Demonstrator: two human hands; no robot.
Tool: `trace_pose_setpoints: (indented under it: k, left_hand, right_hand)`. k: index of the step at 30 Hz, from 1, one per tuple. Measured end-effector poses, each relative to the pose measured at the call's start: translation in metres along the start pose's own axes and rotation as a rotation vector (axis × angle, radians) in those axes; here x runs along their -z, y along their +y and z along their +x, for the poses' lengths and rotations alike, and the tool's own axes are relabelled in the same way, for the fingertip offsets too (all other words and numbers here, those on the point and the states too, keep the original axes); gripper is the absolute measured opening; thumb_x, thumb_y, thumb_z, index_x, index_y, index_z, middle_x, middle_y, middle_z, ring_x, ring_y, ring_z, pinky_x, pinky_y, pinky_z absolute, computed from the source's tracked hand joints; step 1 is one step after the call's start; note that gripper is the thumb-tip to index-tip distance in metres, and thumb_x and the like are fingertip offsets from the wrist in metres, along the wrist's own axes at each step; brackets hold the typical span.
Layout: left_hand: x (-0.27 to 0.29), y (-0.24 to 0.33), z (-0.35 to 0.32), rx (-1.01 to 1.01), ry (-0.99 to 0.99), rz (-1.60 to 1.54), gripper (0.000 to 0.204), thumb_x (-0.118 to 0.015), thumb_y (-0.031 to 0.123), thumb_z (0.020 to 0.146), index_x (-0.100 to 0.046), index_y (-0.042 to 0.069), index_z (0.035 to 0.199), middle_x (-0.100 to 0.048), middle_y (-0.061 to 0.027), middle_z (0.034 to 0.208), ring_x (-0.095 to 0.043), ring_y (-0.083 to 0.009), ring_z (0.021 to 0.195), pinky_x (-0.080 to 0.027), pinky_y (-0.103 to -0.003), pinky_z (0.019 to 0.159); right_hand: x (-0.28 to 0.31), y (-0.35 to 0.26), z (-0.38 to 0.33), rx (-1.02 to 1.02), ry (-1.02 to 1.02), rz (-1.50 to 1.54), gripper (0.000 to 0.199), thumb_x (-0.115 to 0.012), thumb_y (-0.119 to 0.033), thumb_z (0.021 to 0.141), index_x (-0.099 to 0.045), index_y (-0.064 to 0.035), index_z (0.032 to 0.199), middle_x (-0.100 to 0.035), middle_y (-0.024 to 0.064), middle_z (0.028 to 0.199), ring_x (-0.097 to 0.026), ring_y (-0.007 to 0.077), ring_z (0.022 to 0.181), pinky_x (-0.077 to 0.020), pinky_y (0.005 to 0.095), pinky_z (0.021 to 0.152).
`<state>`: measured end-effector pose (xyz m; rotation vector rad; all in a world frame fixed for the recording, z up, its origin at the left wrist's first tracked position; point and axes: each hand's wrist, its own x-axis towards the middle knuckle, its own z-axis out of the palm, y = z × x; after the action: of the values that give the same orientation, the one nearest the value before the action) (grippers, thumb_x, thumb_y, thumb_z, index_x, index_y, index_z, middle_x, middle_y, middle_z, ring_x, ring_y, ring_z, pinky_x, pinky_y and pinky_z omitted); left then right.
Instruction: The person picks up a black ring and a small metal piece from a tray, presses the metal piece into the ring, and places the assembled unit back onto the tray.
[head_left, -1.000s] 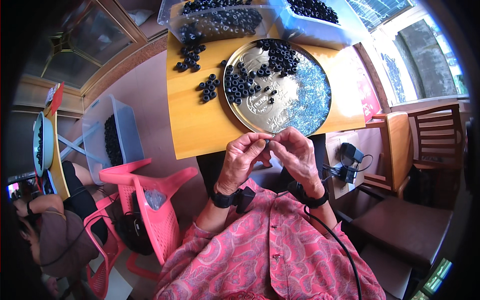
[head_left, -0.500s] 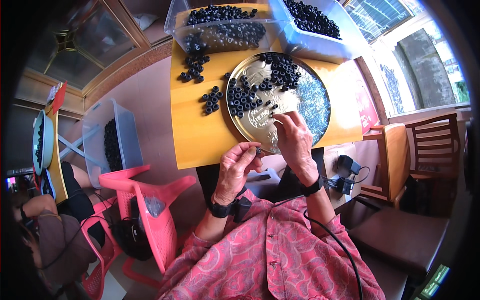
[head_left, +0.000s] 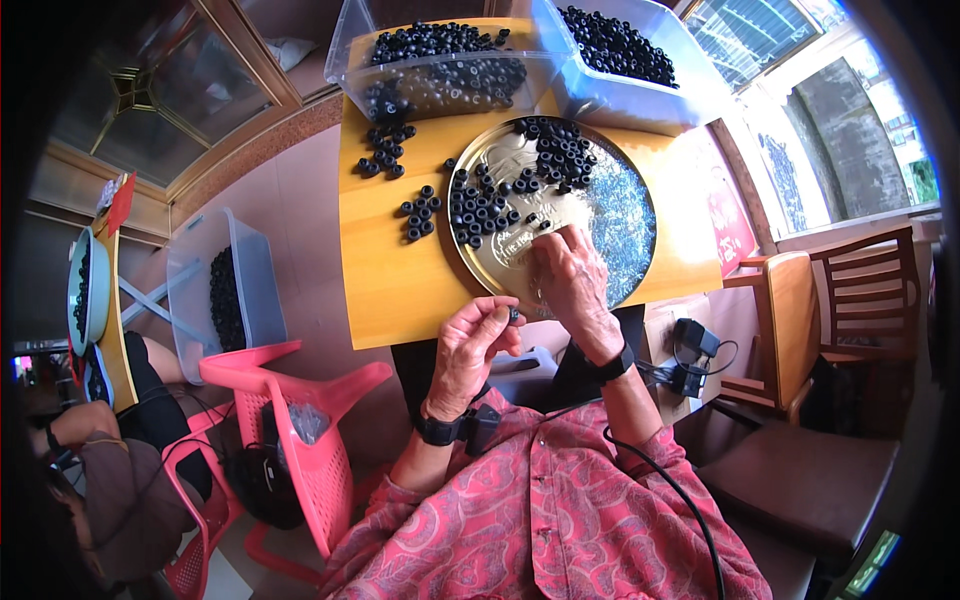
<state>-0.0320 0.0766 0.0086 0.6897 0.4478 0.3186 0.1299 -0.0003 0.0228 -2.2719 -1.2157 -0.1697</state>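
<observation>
My left hand (head_left: 467,350) is closed, with a small black ring-shaped part (head_left: 514,314) pinched between thumb and forefinger just off the table's near edge. Over the near side of a round gold-rimmed metal tray (head_left: 469,272), my right hand (head_left: 574,285) has its fingers bent together and pointing down; their tips are partly hidden, so what they hold cannot be made out. Just beyond those fingers lie a couple of small black pieces (head_left: 545,225). More black ring-shaped parts (head_left: 480,208) cover the tray's left and far areas, and tiny shiny metal pieces (head_left: 622,225) spread over its right side.
The tray rests on a yellow wooden table (head_left: 390,290). Loose black rings (head_left: 420,213) lie left of it. Two clear bins (head_left: 450,85) of black rings stand behind. A pink plastic chair (head_left: 310,440) is at left, near another seated person (head_left: 130,480). A cable runs beside my right arm.
My right hand has moved slightly left and nearer to me, its fingers more curled over the tray. The left hand keeps its pinch on the black part and has barely shifted.
</observation>
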Motion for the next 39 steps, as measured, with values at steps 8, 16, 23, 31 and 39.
trace_pose_setpoints:
  k: [8, 16, 23, 31, 39]
  left_hand:
    - [-0.014, 0.000, 0.005, -0.047, 0.006, 0.050, 0.029, -0.059, 0.017, 0.094, -0.059, 0.003, 0.120, -0.065, -0.0066, 0.088, -0.061, -0.0103, 0.070, -0.051, -0.026, 0.064]
    - [-0.025, -0.005, 0.002, -0.038, -0.010, 0.117, 0.028, -0.058, 0.014, 0.095, -0.061, 0.002, 0.120, -0.067, -0.0075, 0.092, -0.062, -0.0103, 0.073, -0.052, -0.026, 0.066]
    - [-0.030, -0.006, -0.002, -0.056, -0.017, 0.109, 0.027, -0.058, 0.014, 0.095, -0.061, 0.001, 0.118, -0.066, -0.0057, 0.090, -0.062, -0.0106, 0.073, -0.053, -0.027, 0.067]
    - [-0.036, -0.006, -0.005, -0.075, -0.043, 0.127, 0.027, -0.057, 0.015, 0.095, -0.061, -0.001, 0.117, -0.066, -0.0052, 0.087, -0.062, -0.0103, 0.072, -0.053, -0.025, 0.067]
    - [-0.035, -0.006, -0.007, -0.079, -0.056, 0.223, 0.028, -0.057, 0.019, 0.096, -0.062, -0.001, 0.116, -0.066, -0.0036, 0.083, -0.062, -0.0085, 0.068, -0.051, -0.021, 0.066]
  right_hand:
    - [0.029, -0.013, -0.025, -0.150, -0.003, 0.518, 0.009, -0.064, -0.001, 0.084, -0.060, 0.0003, 0.092, -0.066, 0.0116, 0.076, -0.067, 0.0230, 0.067, -0.0515, 0.0306, 0.059]
    - [0.045, -0.017, -0.049, -0.443, -0.187, 1.043, 0.015, -0.062, -0.008, 0.091, -0.062, 0.0032, 0.101, -0.068, 0.0049, 0.079, -0.064, 0.0080, 0.074, -0.0503, 0.0222, 0.063]
    - [0.046, -0.020, -0.059, -0.352, -0.088, 1.120, 0.018, -0.067, -0.003, 0.087, -0.063, 0.0028, 0.104, -0.063, 0.0036, 0.086, -0.062, 0.0083, 0.080, -0.0503, 0.0213, 0.068]
    - [0.051, -0.020, -0.060, -0.211, -0.029, 0.932, 0.017, -0.068, 0.002, 0.083, -0.065, 0.0011, 0.100, -0.061, 0.0062, 0.090, -0.064, 0.0101, 0.078, -0.0513, 0.0221, 0.066]
    - [0.061, -0.030, -0.056, -0.003, 0.092, 0.565, 0.020, -0.068, 0.003, 0.079, -0.064, -0.0021, 0.098, -0.060, 0.0088, 0.088, -0.062, 0.0141, 0.066, -0.0504, 0.0255, 0.055]
